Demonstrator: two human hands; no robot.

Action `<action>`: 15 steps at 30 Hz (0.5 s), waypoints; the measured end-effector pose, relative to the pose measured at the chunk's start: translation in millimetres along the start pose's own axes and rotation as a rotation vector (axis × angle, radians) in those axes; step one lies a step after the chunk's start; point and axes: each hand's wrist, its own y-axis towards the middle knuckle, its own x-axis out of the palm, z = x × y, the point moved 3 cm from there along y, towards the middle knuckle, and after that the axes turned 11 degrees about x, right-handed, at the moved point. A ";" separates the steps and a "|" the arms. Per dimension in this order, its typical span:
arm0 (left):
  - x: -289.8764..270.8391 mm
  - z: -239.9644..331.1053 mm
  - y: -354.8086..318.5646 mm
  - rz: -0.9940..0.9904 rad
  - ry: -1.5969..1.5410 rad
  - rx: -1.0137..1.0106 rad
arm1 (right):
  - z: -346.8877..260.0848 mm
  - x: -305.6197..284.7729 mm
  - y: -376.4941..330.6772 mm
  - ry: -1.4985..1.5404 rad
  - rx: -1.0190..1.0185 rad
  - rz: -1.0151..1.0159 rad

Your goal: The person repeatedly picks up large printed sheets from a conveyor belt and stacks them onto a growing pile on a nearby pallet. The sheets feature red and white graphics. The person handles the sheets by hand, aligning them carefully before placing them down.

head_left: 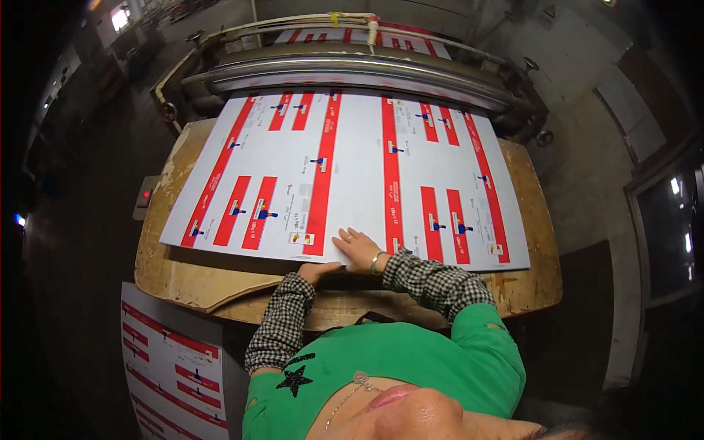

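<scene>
A large white printed sheet (358,176) with red bands and small blue figures lies on a worn wooden table (535,191). Its far edge reaches under a metal roller (367,72). My right hand (358,251), wearing a ring and a bracelet, rests open and flat on the sheet's near edge, fingers spread. Just left of it, my left hand (318,271) touches the same near edge. Most of the left fingers are hidden, so their grip does not show. Checkered sleeves cover both forearms.
More printed material (352,35) shows beyond the rollers. At lower left, below table height, lies another similar printed sheet (172,359). A handwheel (544,138) sticks out on the machine's right side. A small box with a red light (146,195) sits by the table's left edge.
</scene>
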 end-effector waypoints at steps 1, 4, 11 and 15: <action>-5.1 -4.8 -0.5 -0.021 0.034 0.052 | -5.5 -6.8 -0.7 -0.006 -0.015 -0.041; -11.0 -7.9 -2.0 -0.076 0.085 0.128 | 8.6 -4.9 8.0 0.069 -0.089 -0.161; -10.9 -1.0 -7.9 -0.079 0.074 0.162 | 1.9 -8.8 11.3 0.029 -0.066 -0.234; -13.1 -0.7 -10.4 -0.050 0.141 0.288 | 3.9 0.5 5.9 0.080 -0.099 -0.079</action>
